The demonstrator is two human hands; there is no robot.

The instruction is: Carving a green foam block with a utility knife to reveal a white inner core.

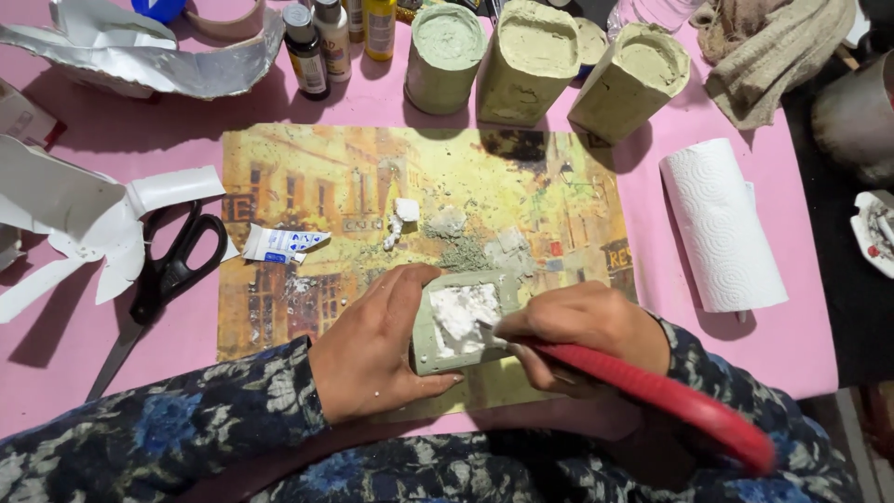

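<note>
Gripping a small grey-green block from its near-left side, the left hand has its thumb laid along the block's top edge and its fingers curled round the lower edge, so the block sits steady on the picture-printed mat near the mat's front edge. White filler covers a shallow recess in the block's upper face. The right hand is closed around a red-handled tool, whose handle runs back toward the lower right (its outer end is blurred), and the tool's working tip meets the white filler on the block; the tip itself is too small to make out. Both forearms wear dark sleeves with a blue flower pattern. On the mat, beyond the block, lie grey-green crumbs, a small white lump and a small white and blue tube. Black-handled scissors rest on the pink table just left of the mat, beside pieces of cut white plastic. Along the far edge of the mat stand three tall grey-green moulded forms, one round and two squarish, with several small bottles to their left. A roll of white paper towel lies to the right of the mat, and a crumpled cloth lies at the far right corner.
</note>
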